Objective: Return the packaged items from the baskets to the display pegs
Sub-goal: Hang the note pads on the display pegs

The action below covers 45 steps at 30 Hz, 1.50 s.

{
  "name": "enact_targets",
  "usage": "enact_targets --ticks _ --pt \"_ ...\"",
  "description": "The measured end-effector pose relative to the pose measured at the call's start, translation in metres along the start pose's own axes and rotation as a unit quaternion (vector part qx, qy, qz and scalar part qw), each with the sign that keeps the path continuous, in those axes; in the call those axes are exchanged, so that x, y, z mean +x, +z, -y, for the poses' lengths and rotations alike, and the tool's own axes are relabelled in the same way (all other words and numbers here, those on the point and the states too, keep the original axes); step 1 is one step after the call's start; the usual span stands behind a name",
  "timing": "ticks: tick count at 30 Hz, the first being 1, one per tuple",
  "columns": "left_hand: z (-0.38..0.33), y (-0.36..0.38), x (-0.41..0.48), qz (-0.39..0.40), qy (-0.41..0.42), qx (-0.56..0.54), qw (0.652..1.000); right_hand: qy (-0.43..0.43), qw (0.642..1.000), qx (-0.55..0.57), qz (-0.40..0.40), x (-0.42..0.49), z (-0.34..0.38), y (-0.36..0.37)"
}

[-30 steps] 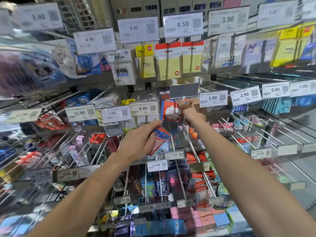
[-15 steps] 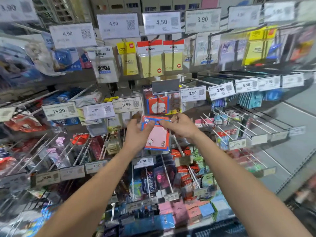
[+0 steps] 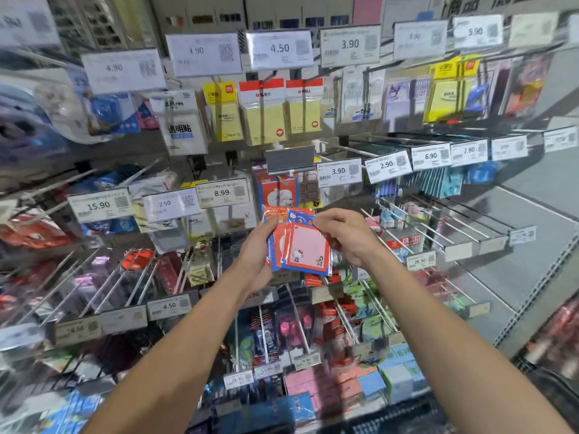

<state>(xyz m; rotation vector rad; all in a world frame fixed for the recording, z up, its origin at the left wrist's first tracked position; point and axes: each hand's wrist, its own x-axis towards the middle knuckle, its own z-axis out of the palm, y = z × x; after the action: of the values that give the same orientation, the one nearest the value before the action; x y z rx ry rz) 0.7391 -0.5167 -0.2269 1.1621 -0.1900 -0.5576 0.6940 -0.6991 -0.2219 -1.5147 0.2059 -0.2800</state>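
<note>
Stack of packs (image 3: 297, 245): sat at chest height in front of the shelving, fanned slightly so that each header stood apart from the next, likely to make one pack easy to take.
Left hand (image 3: 254, 252): gripped the stack at its 9 o'clock edge with curled fingers, acting as the holder so the other hand could work.
Right hand (image 3: 347, 236): pinched the front pack (image 3: 308, 249) at about its 2 o'clock corner, beside the header. This looked like peeling that pack free and finding its hang hole.
Target peg (image 3: 284, 184): stood at 12 o'clock from the stack, under a blank label holder (image 3: 289, 159). A red hung pack (image 3: 277, 195) of similar kind was already on it, which probably explained why the stack was held just below.
Neighbours: the 8.99 tag (image 3: 224, 193) lay at 10 o'clock from the stack and the 3.90 tag (image 3: 339, 171) at 1 o'clock. Both were near enough to snag a lifted pack.
Step in hand: separating one pack, with nothing from this stack yet hung.
Baskets: out of view.
Handling: the thin glossy sleeves would probably slide on each other, so a firm side grip suited them.
</note>
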Motion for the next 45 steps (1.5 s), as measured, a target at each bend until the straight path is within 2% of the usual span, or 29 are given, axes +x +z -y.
enact_targets --ticks 4,9,11,13,15,21,31,36,45 --pt "-0.001 0.006 -0.006 0.022 0.013 0.012 1.000 -0.020 1.000 0.022 -0.008 -0.005 0.007 0.002" --pt "0.001 0.007 -0.006 -0.033 0.048 0.065 0.996 -0.028 0.999 0.020 0.001 -0.006 0.006 0.005" --pt "-0.001 0.004 -0.007 -0.032 0.021 0.050 0.998 -0.031 0.999 0.013 0.006 -0.005 0.005 0.005" --pt "-0.007 -0.001 -0.010 0.004 -0.047 0.016 0.999 -0.032 0.999 0.007 0.006 -0.004 0.006 0.003" --pt "-0.011 -0.006 -0.012 0.038 -0.080 0.005 0.996 -0.029 1.000 0.001 -0.003 -0.003 0.005 0.002" --pt "-0.010 -0.007 -0.017 -0.021 -0.008 -0.012 1.000 -0.041 0.998 -0.038 -0.012 0.000 -0.001 0.004" --pt "-0.008 -0.005 -0.020 -0.055 -0.008 0.033 0.998 -0.060 0.997 -0.037 -0.028 -0.002 -0.001 0.008" --pt "-0.007 -0.001 -0.024 -0.048 -0.022 0.029 0.998 -0.079 0.995 -0.046 -0.047 -0.004 -0.006 0.016" --pt "-0.002 0.004 -0.027 0.000 -0.021 0.063 0.998 -0.091 0.995 0.010 -0.037 -0.006 -0.012 0.032"
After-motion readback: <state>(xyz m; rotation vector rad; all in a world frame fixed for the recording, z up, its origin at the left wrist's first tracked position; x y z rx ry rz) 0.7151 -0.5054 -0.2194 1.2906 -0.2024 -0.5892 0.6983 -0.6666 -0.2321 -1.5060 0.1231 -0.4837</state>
